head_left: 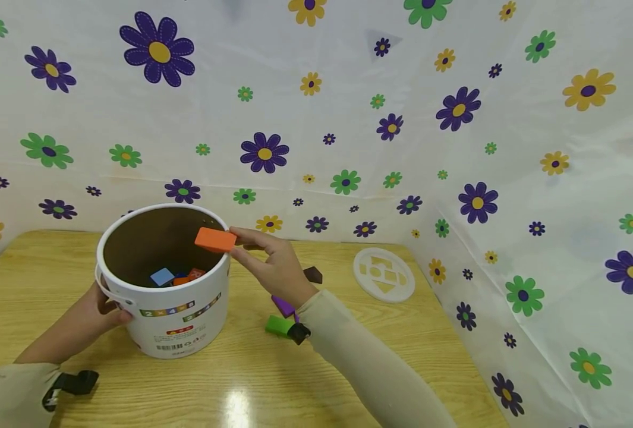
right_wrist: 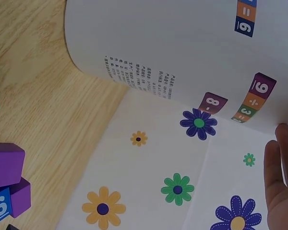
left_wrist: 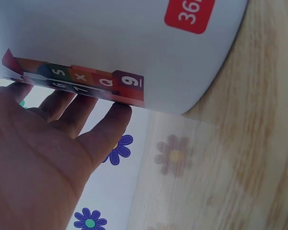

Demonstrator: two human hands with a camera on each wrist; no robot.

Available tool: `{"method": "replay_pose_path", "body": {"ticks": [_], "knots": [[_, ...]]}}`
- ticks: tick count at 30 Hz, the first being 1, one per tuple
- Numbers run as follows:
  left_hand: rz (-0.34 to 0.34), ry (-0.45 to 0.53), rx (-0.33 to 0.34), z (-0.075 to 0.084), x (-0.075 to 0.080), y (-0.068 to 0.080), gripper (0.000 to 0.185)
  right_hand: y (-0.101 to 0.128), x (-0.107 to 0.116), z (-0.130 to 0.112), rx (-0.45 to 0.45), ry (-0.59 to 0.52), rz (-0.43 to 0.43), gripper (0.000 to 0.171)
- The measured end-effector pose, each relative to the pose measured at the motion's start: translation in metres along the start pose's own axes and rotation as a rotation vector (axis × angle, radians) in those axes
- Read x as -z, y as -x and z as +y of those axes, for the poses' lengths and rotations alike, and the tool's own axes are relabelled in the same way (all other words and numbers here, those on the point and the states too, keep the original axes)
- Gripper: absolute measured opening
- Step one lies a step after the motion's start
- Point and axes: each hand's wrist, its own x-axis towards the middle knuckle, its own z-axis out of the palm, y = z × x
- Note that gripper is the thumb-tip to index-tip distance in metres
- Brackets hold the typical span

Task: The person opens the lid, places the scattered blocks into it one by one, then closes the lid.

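A white bucket [head_left: 188, 318] printed with coloured number tiles stands on the wooden table, its open top showing. Inside lie several blocks, among them a light blue block [head_left: 162, 277] and a red one [head_left: 196, 273]. My left hand [head_left: 88, 315] rests against the bucket's left side, thumb toward the front; in the left wrist view its extended fingers [left_wrist: 113, 122] touch the printed wall. Between thumb and fingers my right hand [head_left: 279, 264] pinches an orange rectangular block [head_left: 216, 239] at the bucket's right rim, overlapping the opening.
Right of the bucket lie a green block [head_left: 277, 326], a purple block [head_left: 282, 306] and a dark block [head_left: 313, 274]. A blue numbered block [right_wrist: 0, 205] shows beside purple ones. Farther back is a white round plate with cut-out shapes [head_left: 363, 285]. A flowered sheet [head_left: 337, 119] borders the table.
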Motion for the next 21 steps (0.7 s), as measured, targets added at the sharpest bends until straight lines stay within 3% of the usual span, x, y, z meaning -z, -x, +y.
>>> {"method": "replay_pose_path", "body": {"ticks": [4,15,21], "knots": [[-0.042,-0.014,0.031,0.002,0.002,0.000,0.086,0.000,-0.001,0.001,0.000,-0.002,0.012,0.040],[-0.056,-0.014,0.055,0.003,0.002,0.001,0.087,0.003,0.000,0.003,0.015,-0.025,0.002,0.038],[-0.060,-0.017,0.072,0.006,0.002,0.000,0.087,0.009,0.011,0.009,-0.007,0.040,0.005,0.030]]}}
